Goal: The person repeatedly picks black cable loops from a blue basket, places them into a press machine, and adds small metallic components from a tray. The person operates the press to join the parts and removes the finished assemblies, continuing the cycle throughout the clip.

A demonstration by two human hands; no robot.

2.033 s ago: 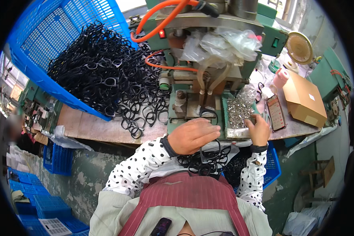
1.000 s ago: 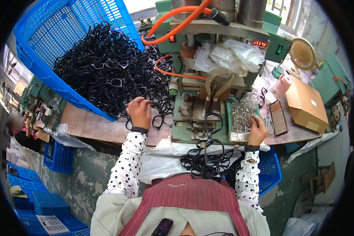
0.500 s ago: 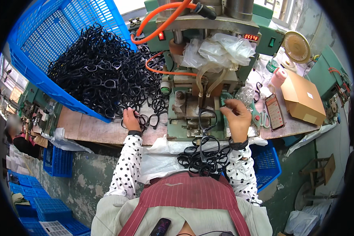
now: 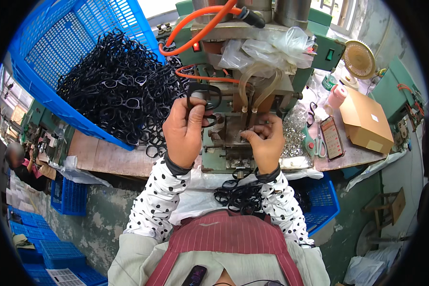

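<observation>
My left hand [image 4: 182,136] is closed around one side of a black eyeglass frame [image 4: 219,97], raised just left of the press's working area. With thumb and fingers pinched together, my right hand [image 4: 269,145] is over the metal fixture [image 4: 233,127] of the green press [image 4: 214,159]. Whatever the right fingertips hold is too small or too hidden to make out. Two clear tubes [image 4: 259,101] hang down right behind those fingertips. A heap of black eyeglass frames [image 4: 117,97] fills the tilted blue crate [image 4: 45,90] and spills onto the table. More frames [image 4: 236,196] lie at my lap.
Right of the press lie small shiny parts [image 4: 293,138], scissors [image 4: 319,147], a phone [image 4: 332,137] and a cardboard box [image 4: 367,119]. Orange hoses [image 4: 190,24] loop across the press's upper left. A blue basket [image 4: 326,202] stands below the table at right.
My left hand has moved right and up from the table pile and now holds an eyeglass frame. My right hand has moved left to the fixture; the frame formerly standing there is gone.
</observation>
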